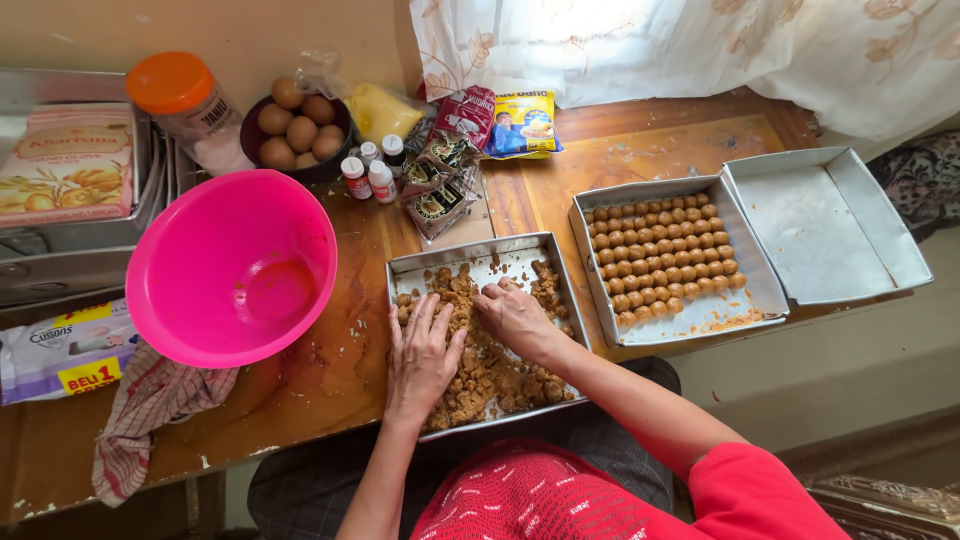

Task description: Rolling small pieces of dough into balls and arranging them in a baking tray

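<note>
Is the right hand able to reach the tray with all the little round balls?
Probably yes: the right hand works in the dough tray, and the tray of balls sits right beside it, nothing between.

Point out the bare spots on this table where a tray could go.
Bare wood shows behind the tray of dough balls, between the snack packets and curtain. The far-right tray is empty. Around the egg bowl and small bottles it is crowded.

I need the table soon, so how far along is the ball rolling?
Done: rows of dough balls fill most of the middle tray. In hand: left hand and right hand work crumbly brown dough in the near tray. Left: that dough, and the far tray is empty.
</note>
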